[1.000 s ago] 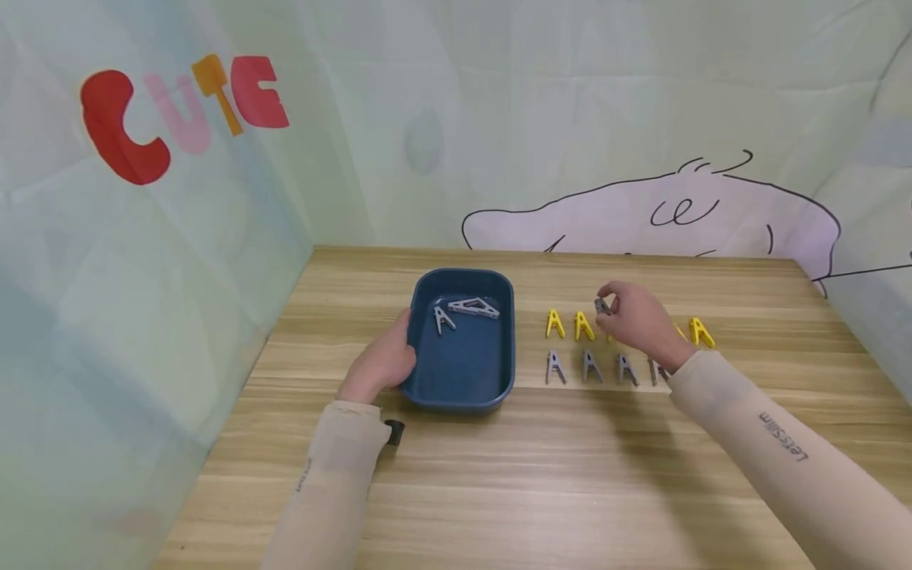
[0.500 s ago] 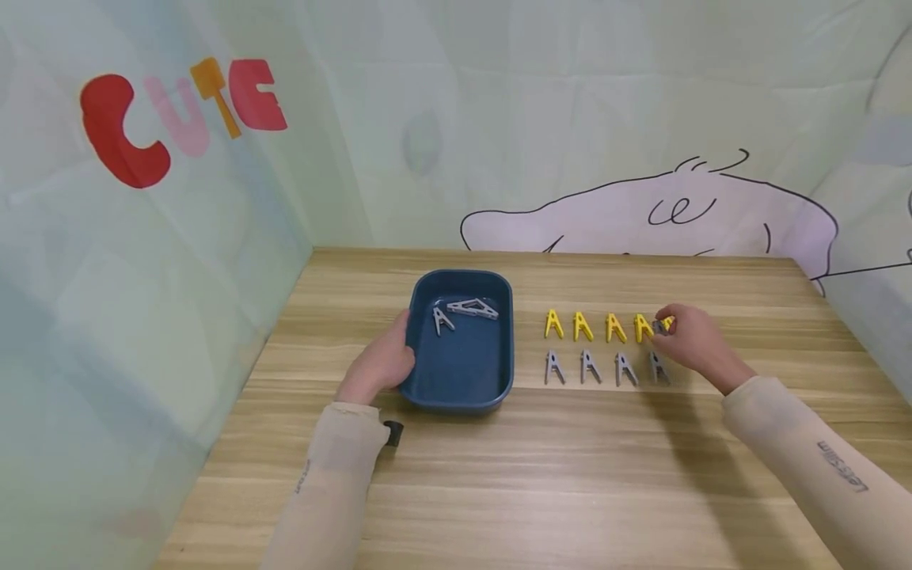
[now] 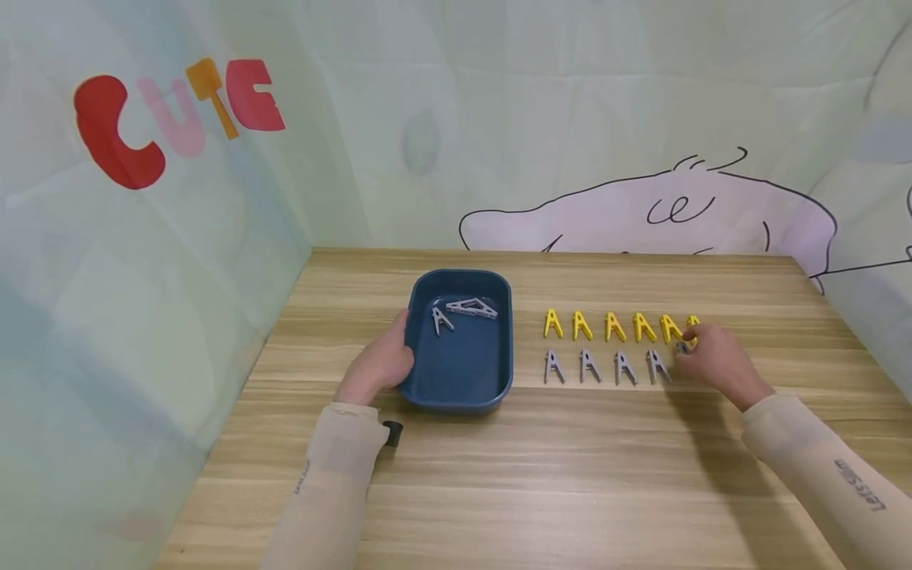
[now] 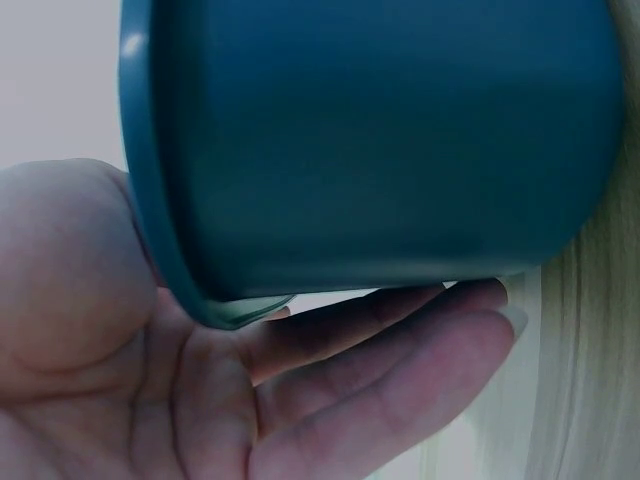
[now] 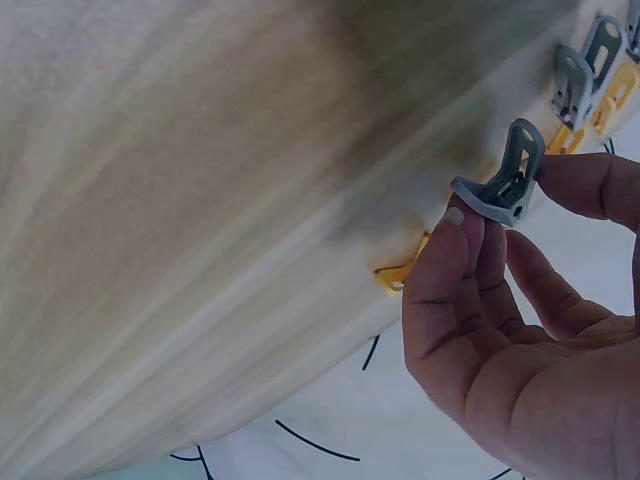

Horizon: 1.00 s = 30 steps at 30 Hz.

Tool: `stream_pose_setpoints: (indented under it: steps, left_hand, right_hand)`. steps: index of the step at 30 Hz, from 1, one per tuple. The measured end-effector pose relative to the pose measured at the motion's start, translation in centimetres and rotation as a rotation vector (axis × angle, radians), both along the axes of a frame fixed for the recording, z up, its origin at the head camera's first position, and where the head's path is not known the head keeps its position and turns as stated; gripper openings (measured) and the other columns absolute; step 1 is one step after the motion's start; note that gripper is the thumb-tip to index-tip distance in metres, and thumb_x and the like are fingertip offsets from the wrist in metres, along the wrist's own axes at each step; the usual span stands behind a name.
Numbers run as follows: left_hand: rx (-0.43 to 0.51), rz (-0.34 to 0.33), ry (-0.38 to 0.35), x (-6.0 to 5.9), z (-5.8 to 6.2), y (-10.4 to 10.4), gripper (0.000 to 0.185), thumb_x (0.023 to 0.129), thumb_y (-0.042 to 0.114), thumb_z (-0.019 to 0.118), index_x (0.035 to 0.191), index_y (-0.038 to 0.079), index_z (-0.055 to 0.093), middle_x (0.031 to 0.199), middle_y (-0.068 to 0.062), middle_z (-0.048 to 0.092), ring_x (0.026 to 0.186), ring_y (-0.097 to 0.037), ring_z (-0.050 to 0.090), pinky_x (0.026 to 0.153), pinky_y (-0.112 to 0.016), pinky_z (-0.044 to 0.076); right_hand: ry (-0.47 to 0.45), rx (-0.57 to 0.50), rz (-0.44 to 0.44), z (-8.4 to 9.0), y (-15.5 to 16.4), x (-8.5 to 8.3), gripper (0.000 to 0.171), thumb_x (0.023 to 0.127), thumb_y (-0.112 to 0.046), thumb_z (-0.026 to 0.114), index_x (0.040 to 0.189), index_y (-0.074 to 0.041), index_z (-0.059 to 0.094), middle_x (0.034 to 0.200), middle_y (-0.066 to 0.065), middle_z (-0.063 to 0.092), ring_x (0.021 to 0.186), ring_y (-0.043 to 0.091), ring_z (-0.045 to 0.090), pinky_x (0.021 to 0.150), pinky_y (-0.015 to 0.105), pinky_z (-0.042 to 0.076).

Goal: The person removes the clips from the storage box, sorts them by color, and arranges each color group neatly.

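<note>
left hand (image 3: pixel 378 366): flat against the left wall of the blue tub (image 3: pixel 459 392); left wrist view shows fingers straight, reaching under its rim, palm on the side. Nothing pinched.
tub contents: two grey clips (image 3: pixel 463 312) lying in the far end.
counter (image 3: pixel 499 475): wood grain, carries everything.
yellow row (image 3: pixel 613 326): pegs side by side, right of the tub, far line.
grey row (image 3: pixel 602 366): four pegs, near line, just in front of the yellow ones.
grey peg (image 5: pixel 505 180): pinched between thumb and fingertips of the right hand; sits at the fingertips, just past the right end of the grey row, low over the counter. Contact with the counter: cannot tell.
right hand (image 3: pixel 716 366): fingers curled on that peg, at the right end of both rows, partly covering the last yellow peg.
</note>
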<state>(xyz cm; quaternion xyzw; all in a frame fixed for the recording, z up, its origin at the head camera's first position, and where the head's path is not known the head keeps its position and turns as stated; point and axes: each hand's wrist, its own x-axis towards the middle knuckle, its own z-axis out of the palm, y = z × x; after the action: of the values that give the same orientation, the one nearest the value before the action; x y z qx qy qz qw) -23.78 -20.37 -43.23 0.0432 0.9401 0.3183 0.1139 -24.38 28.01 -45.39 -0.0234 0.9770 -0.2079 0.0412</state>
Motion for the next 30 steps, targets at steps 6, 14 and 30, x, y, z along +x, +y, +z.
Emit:
stream_pose_setpoints:
  steps: [6,14,30]
  left_hand:
    - [0.001,0.002,0.01,0.2,0.0,-0.1,0.065,0.099,0.004,0.035,0.159,0.004,0.01,0.151,-0.022,0.038,0.109,-0.034,0.054,0.091,-0.047,0.043]
    - [-0.014,0.016,-0.024,0.2,0.2,0.0,0.066,0.1,0.006,0.035,0.159,0.005,0.008,0.146,-0.02,0.042,0.082,-0.028,0.06,0.073,-0.04,0.046]
    - [0.006,-0.001,0.017,0.2,0.0,0.0,0.066,0.098,0.004,0.035,0.159,0.004,0.01,0.146,-0.022,0.043,0.092,-0.031,0.061,0.069,-0.039,0.048]
  right_hand:
    - [-0.008,0.0,0.005,-0.6,0.2,0.2,0.042,0.08,-0.01,0.062,0.109,0.019,0.056,0.076,0.014,0.058,0.067,0.028,0.052,0.057,0.036,0.041]
    - [-0.057,0.004,-0.002,-0.3,0.1,0.3,0.046,0.082,-0.011,0.061,0.114,0.021,0.052,0.074,0.012,0.054,0.064,0.025,0.05,0.055,0.035,0.04]
    - [0.129,0.045,0.06,3.3,-6.5,-0.6,0.046,0.089,-0.014,0.063,0.122,0.017,0.055,0.11,0.035,0.06,0.095,0.044,0.061,0.075,0.055,0.05]
